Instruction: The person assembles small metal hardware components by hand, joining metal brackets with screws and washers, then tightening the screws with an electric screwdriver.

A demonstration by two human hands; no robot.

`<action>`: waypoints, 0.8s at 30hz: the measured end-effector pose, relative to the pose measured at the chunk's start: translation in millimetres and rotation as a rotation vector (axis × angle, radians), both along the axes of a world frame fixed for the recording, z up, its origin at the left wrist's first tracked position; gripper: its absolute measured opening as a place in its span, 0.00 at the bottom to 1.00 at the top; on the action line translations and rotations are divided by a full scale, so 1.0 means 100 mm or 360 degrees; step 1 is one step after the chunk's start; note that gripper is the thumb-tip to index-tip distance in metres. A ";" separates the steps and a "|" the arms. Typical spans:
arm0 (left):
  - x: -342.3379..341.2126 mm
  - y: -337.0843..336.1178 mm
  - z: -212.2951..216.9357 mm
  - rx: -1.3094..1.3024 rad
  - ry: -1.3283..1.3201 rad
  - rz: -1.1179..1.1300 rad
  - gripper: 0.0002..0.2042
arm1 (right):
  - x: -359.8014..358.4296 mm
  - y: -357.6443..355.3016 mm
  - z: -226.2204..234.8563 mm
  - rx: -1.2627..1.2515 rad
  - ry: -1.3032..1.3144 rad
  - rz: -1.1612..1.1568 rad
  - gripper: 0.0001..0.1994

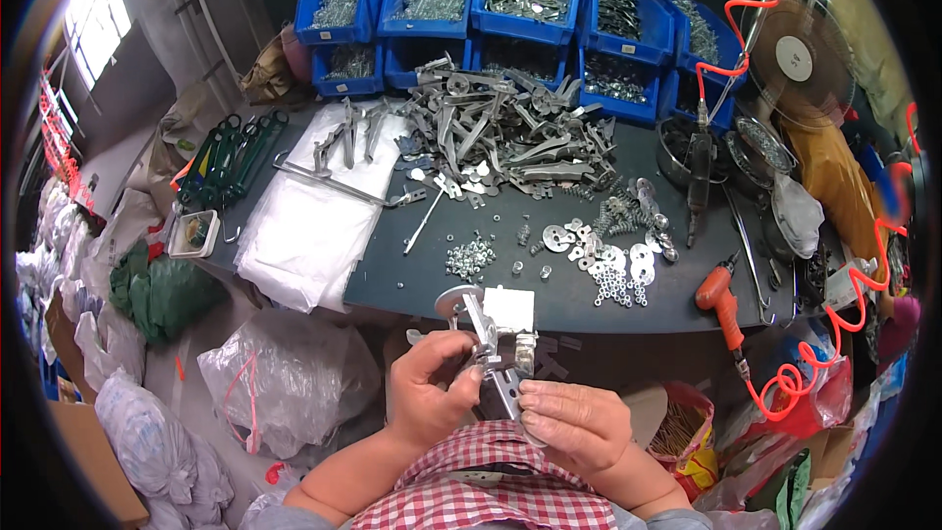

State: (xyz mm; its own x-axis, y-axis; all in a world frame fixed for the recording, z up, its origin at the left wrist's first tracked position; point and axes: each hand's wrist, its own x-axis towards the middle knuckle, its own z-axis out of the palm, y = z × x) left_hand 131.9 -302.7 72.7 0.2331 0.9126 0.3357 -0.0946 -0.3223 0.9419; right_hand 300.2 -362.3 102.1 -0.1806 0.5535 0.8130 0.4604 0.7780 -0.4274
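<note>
In front of my apron, at the near table edge, both my hands are closed on one silvery metal bracket assembly (506, 391). It has a slotted flat bar, an upright arm and a round disc at its upper left. My left hand (432, 391) pinches its left side between thumb and fingers. Lower down on the right, my right hand (577, 420) grips the bar; its fingertips partly hide the bar's end. A white square piece (509, 309) shows just behind the assembly, and I cannot tell whether it touches it. Beyond lie small nuts (471, 257), washers (613, 285) and springs (618, 214).
Stamped metal levers (500, 128) are heaped mid-table before blue bins (525, 0) of hardware. White plastic sheeting (314, 216) and green-handled tools (231, 157) lie left. On the right are an orange-red air tool (721, 302), a coiled red hose (785, 388) and a hanging dark driver (700, 172).
</note>
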 end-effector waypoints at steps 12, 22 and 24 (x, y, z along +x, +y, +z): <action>0.01 -0.06 -0.05 0.0027 0.0063 0.0147 0.10 | -0.19 0.09 -0.18 0.0124 -0.0212 -0.0193 0.09; 0.09 -0.20 -0.11 -0.0880 -0.0376 -0.0187 0.20 | -0.12 0.44 -0.38 0.0179 -0.0323 -0.0346 0.12; 0.02 -0.21 -0.16 -0.0832 -0.0403 -0.0353 0.27 | -0.13 0.42 -0.44 0.0164 -0.0347 -0.0309 0.12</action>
